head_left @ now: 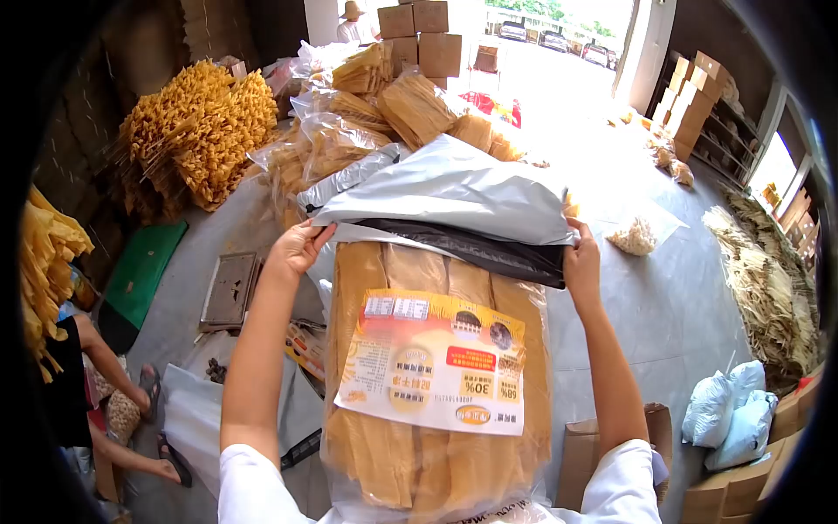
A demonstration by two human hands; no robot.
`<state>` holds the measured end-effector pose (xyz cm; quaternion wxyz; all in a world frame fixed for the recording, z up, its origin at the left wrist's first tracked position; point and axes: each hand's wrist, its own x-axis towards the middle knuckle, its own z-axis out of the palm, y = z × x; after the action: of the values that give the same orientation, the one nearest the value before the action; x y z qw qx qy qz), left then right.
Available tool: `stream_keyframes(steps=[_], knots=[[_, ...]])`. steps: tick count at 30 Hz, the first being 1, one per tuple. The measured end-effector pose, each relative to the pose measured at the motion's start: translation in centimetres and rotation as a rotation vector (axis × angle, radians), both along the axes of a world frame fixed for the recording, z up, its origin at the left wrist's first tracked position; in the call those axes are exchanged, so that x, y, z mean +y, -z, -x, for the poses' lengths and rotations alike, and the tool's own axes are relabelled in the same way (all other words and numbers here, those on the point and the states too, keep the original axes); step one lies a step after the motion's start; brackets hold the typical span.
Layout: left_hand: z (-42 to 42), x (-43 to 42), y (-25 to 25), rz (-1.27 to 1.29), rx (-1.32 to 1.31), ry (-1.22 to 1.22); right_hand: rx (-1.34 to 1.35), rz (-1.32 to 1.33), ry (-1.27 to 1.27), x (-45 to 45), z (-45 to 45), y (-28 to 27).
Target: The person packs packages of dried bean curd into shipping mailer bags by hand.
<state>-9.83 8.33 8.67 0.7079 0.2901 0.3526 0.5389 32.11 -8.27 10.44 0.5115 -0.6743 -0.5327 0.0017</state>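
A grey-white mailing bag (445, 192) with a black inside spans the space between my two hands, its mouth facing me. My left hand (301, 246) pinches the bag's left edge. On the right edge, my right hand (582, 262) grips the bag near its opening. Just below lies a clear plastic package (436, 472) of long tan dried sheets, its upper end at the bag's mouth. A yellow and white printed label (436, 362) covers the package's middle and reads upside down from here.
Behind the bag are piled clear bags of dried sheets (349, 113) and cardboard boxes (419, 39). Yellow bundles (201, 131) stand at left, near a green board (144, 266). A seated person's legs (122, 419) show at lower left. Filled pale bags (729, 410) lie lower right.
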Motion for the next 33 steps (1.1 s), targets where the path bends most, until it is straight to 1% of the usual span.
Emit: stream_keyframes(steps=[1,2,3,4,5,6,7,8,9,10,11,12,13,14,15,16,17,18,19,20,21,22,23,24,25,27,28,29,30,31,32,33], knots=[[-0.8,-0.1,0.1,-0.006,-0.003,-0.03,0.133,0.043,-0.029,0.5,0.2,0.5],[-1.3,-0.3,0.2,-0.009,-0.007,-0.061,0.133,0.043,-0.031,1.3,-0.2,1.1],[-1.3,0.1,0.4,-0.005,-0.007,-0.063,0.253,-0.063,-0.115,2.4,-0.9,1.6],[-1.4,0.8,0.9,-0.141,-0.031,-0.071,0.373,-0.168,-0.197,3.5,-1.7,2.4],[-1.5,1.6,1.4,-0.28,-0.056,-0.08,0.373,-0.165,-0.199,4.7,-2.6,3.3],[-1.4,2.7,2.4,-0.319,-0.034,-0.08,0.437,-0.136,-0.267,6.1,-3.7,4.3],[-1.5,3.6,3.8,-0.322,-0.035,-0.082,0.501,-0.108,-0.335,7.3,-4.7,5.6],[-1.8,4.3,5.3,-0.295,-0.002,-0.072,0.521,-0.134,-0.415,8.3,-5.4,7.1],[-2.1,4.8,6.7,-0.268,0.029,-0.06,0.617,-0.085,-0.447,8.6,-5.6,8.3],[-2.5,4.4,8.1,-0.204,0.083,-0.053,0.581,0.026,-0.46,9.2,-6.9,11.1],[-2.5,3.5,8.9,-0.207,0.081,-0.05,0.545,0.137,-0.469,9.3,-8.2,13.6],[-2.5,2.5,9.6,-0.175,0.151,-0.023,0.544,0.137,-0.466,8.1,-7.8,14.4],[-2.6,2.0,10.0,-0.143,0.222,0.006,0.536,0.057,-0.439,7.0,-7.0,15.5],[-3.1,1.9,9.6,-0.148,0.221,0.007,0.524,-0.026,-0.416,6.5,-6.2,16.1],[-3.8,1.5,8.9,-0.141,0.141,-0.159,0.52,-0.029,-0.42,5.4,-4.8,14.5],[-4.3,0.8,8.4,-0.128,0.062,-0.329,0.718,0.031,-0.469,3.7,-3.8,12.7],[-4.7,0.2,7.8,-0.119,0.061,-0.341,0.916,0.103,-0.515,1.9,-2.7,10.8],[-5.1,-0.1,6.9,-0.294,0.218,-0.414,0.935,0.039,-0.602,1.0,-2.3,10.1],[-5.7,-0.7,5.6,-0.475,0.377,-0.481,0.935,0.046,-0.608,1.0,-2.7,10.9],[-6.5,-1.6,4.6,-0.527,0.334,-0.424,0.895,-0.013,-0.563,1.2,-3.5,12.1],[-6.9,-1.9,4.4,-0.531,0.335,-0.428,0.855,-0.076,-0.518,1.0,-3.1,11.6],[-7.1,-2.2,4.2,-0.497,0.323,-0.346,0.71,-0.27,-0.424,1.1,-1.7,11.6],[-7.1,-2.5,3.8,-0.464,0.31,-0.263,0.711,-0.275,-0.429,1.1,-1.2,11.1],[-6.7,-3.2,3.0,-0.472,0.395,-0.22,0.679,-0.346,-0.401,1.1,-0.6,10.3],[-6.9,-3.8,2.2,-0.477,0.395,-0.219,0.647,-0.416,-0.369,1.1,-0.3,9.7],[-7.8,-5.8,0.0,-0.583,0.248,-0.258,0.575,-0.552,-0.298,0.7,-0.1,8.7],[-7.8,-7.0,-1.1,-0.584,0.243,-0.256,0.535,-0.616,-0.265,0.5,-0.2,8.3],[-7.7,-8.5,-2.3,-0.766,0.341,-0.261,0.531,-0.617,-0.263,0.0,-0.8,8.2],[-7.7,-9.2,-2.8,-0.948,0.442,-0.265,0.451,-0.643,-0.147,-0.7,-1.5,8.1],[-7.6,-9.2,-2.5,-0.949,0.441,-0.262,0.372,-0.668,-0.03,-1.1,-2.0,8.1],[-7.3,-9.1,-2.0,-1.076,0.599,-0.279,0.255,-0.638,-0.001,-1.5,-2.1,8.2],[-7.0,-8.9,-1.4,-1.203,0.758,-0.296,0.254,-0.638,0.003,-2.2,-1.7,8.0]])
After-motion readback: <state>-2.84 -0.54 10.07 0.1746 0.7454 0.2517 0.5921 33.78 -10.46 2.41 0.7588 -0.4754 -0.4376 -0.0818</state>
